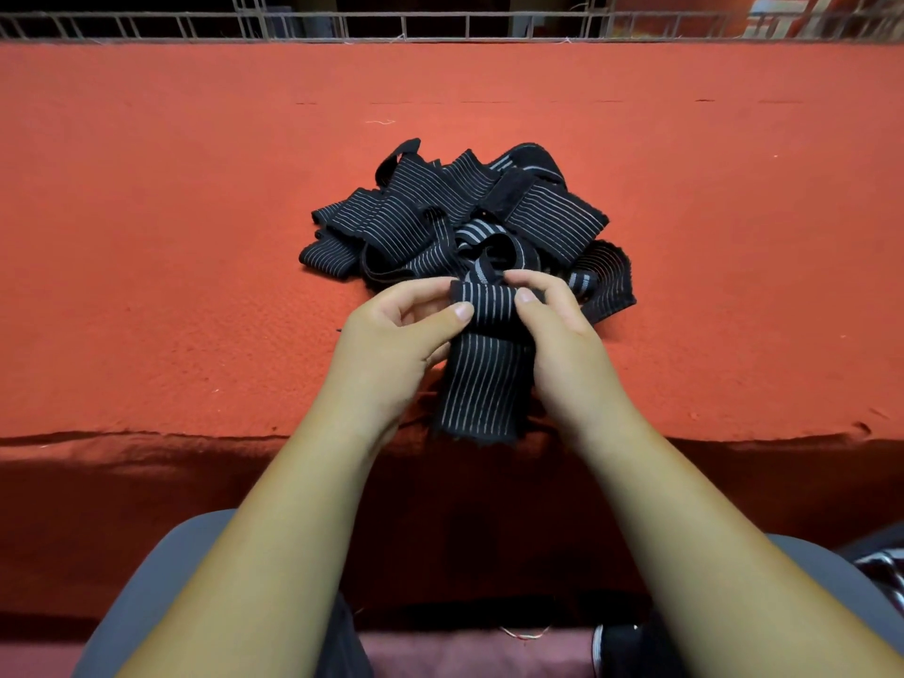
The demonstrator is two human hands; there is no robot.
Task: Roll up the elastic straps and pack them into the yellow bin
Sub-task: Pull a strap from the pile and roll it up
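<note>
Left hand (391,330) and right hand (557,320) both pinched the top edge of one elastic strap (482,379), its tail hanging over the red table's (171,237) near edge, the pile (464,217) just behind. Yellow bin wasn't visible. Best to start the roll tight, edges aligned.

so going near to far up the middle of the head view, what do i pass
grey trousers → striped strap pinched between the left hand and right hand → pile of straps → bare stretch of red cloth → wire rail at the far edge
</note>
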